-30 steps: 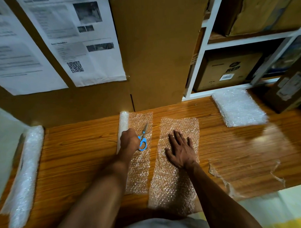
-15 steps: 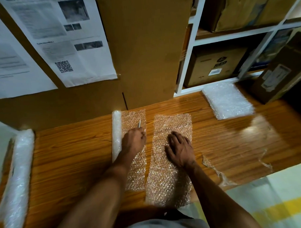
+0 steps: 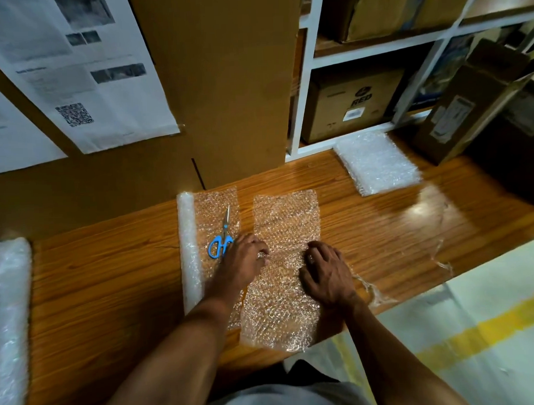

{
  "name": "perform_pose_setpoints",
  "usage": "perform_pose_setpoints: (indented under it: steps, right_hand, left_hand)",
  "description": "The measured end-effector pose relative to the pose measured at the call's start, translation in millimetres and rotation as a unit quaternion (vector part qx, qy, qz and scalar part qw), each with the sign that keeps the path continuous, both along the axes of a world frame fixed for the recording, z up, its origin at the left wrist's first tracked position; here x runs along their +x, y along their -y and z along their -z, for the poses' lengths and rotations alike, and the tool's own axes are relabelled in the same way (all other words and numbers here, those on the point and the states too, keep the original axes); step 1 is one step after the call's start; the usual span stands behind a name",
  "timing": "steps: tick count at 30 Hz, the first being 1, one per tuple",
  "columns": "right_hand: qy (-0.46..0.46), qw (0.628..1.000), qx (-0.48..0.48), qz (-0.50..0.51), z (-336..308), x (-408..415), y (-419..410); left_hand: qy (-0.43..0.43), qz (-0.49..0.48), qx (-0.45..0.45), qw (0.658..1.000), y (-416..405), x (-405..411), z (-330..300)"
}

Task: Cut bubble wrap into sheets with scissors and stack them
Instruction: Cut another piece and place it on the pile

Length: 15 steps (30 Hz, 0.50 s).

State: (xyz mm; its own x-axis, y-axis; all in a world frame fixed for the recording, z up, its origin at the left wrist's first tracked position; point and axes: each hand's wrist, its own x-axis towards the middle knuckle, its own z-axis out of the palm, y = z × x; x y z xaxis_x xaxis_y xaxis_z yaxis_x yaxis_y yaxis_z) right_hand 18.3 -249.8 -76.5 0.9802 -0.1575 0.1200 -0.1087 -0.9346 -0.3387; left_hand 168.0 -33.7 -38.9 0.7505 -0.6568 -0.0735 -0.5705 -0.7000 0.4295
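A cut sheet of clear bubble wrap (image 3: pixel 286 220) lies lengthwise on the wooden table (image 3: pixel 110 268), its near end hanging over the front edge. My left hand (image 3: pixel 243 260) pinches the sheet's left edge with curled fingers. My right hand (image 3: pixel 325 273) grips its right side, fingers curled into the wrap. Blue-handled scissors (image 3: pixel 221 238) lie shut on the unrolled strip of the bubble wrap roll (image 3: pixel 188 250), just left of my left hand. A stack of cut sheets (image 3: pixel 378 163) sits at the back right.
A second bubble wrap roll (image 3: pixel 9 317) lies at the table's left end. Crumpled clear film (image 3: pixel 440 250) hangs off the front right edge. Cardboard panels with papers stand behind the table; white shelving (image 3: pixel 307 88) with boxes and a brown box (image 3: pixel 471 101) sit at the back right.
My left hand has let go of the scissors, which now lie on the unrolled strip, and moved right to the cut sheet. My right hand's fingers have curled into the sheet.
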Motion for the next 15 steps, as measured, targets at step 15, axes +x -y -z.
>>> perform_pose_setpoints:
  steps: [15]
  right_hand:
    - [0.050,0.998,0.027,0.006,-5.6,2.2,6.5]
  left_hand:
    - [-0.010,-0.060,-0.020,0.998,-3.0,1.2,0.1]
